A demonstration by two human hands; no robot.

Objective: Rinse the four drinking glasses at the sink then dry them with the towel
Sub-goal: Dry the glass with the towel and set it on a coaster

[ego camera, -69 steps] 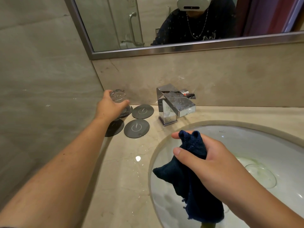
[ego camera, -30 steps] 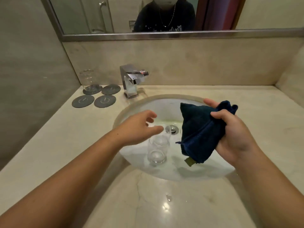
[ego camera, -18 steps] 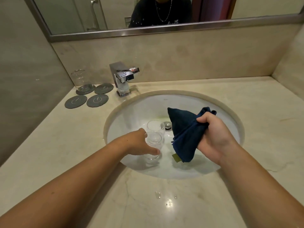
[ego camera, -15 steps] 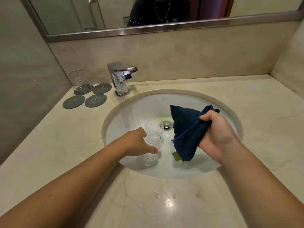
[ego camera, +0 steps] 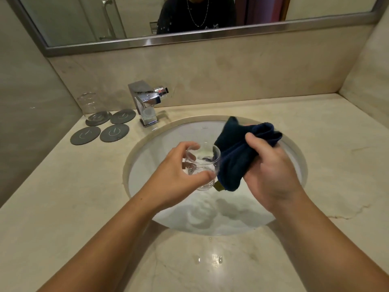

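Left hand (ego camera: 176, 171) has its fingers and thumb curled round a glass (ego camera: 202, 163) and holds it in the air over the sink (ego camera: 134, 157), with the mouth tilted up and toward the towel (ego camera: 235, 157). Half a second ago this glass was standing low in the bowl with the same hand just closing on it; now it is lifted out. Right hand (ego camera: 269, 169) grips the dark blue towel in a bunch. It has come closer, so the cloth now touches the side of the glass.

I judge from this that the rinsing of this glass is finished and its drying is about to start. The next move is probably to push the towel into the mouth. The glass is wet, so it can slip if the grip is loose.

One more glass (ego camera: 89, 103) stands upright on the back left one of four grey coasters (ego camera: 114, 132), beside the tap (ego camera: 147, 102). No water runs from the tap. A moment ago a second glass stood in the bowl; now I cannot see it, perhaps the hands hide it.

The table (ego camera: 63, 197) is pale marble, with some water drops (ego camera: 214, 258) near the front edge. Marble walls close the corner, and a mirror (ego camera: 63, 22) with a metal frame hangs above.
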